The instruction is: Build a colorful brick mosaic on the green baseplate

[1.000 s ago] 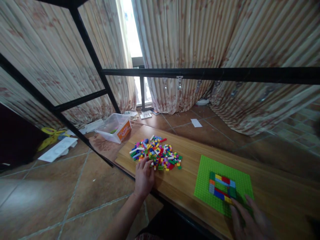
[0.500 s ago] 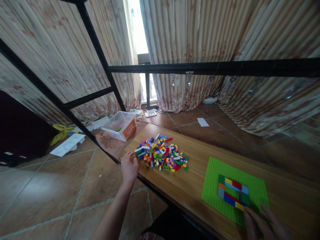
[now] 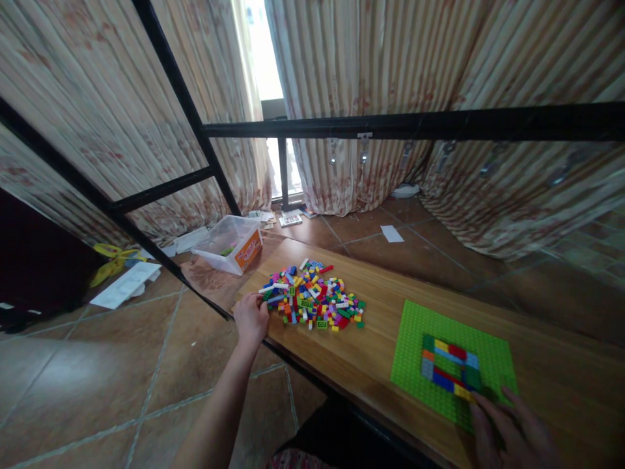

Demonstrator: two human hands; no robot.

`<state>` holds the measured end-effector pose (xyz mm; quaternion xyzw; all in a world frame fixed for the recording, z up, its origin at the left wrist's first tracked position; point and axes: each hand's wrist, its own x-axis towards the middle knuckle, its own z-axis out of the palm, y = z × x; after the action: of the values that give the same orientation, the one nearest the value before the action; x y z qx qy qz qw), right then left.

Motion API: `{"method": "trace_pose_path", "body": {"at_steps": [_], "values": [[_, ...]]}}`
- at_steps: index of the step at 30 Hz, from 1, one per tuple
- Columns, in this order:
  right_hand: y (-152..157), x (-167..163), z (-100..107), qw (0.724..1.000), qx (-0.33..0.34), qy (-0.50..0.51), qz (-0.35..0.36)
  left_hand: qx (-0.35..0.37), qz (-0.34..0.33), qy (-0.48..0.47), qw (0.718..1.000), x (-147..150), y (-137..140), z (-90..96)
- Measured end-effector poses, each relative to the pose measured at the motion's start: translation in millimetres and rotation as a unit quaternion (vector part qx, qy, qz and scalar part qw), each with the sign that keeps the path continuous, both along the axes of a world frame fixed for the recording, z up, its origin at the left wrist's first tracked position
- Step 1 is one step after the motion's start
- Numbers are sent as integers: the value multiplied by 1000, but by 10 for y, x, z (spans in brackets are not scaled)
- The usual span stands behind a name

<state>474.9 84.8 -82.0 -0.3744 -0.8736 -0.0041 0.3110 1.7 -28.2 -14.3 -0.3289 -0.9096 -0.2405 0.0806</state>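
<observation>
A square ring of coloured toy bricks [image 3: 443,380] stands on a green baseplate [image 3: 407,339]. At its near right corner is a yellow brick [image 3: 461,392], with the fingertips of my right hand [image 3: 510,426] closed on its right end. Part of that hand runs off the lower edge of the view. My left hand [image 3: 251,319] rests on the bench's left end, fingers loosely bent and apart, beside a heap of mixed small bricks [image 3: 312,296]. Nothing shows in its grasp, though some fingertips are hidden.
The wooden bench [image 3: 371,312] carries both heap and baseplate. Beyond its left end sits a clear plastic box [image 3: 227,244] with an orange label. A black metal frame [image 3: 342,127] crosses in front of the curtains [image 3: 390,65]. Papers lie on the tiled floor [image 3: 112,365].
The whole view has shifted slightly, so everything appears a little further left and up. My right fingers stay at the yellow brick, and my left hand remains beside the heap.
</observation>
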Motion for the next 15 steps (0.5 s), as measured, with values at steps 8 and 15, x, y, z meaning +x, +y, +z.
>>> {"method": "trace_pose_path", "body": {"at_steps": [8, 15], "values": [[-104, -294, 239, 990, -27, 54, -130, 60, -12, 24, 998, 61, -53, 116], [-121, -340, 294, 984, -45, 71, -154, 112, -381, -66, 916, 1373, 286, 310]]}}
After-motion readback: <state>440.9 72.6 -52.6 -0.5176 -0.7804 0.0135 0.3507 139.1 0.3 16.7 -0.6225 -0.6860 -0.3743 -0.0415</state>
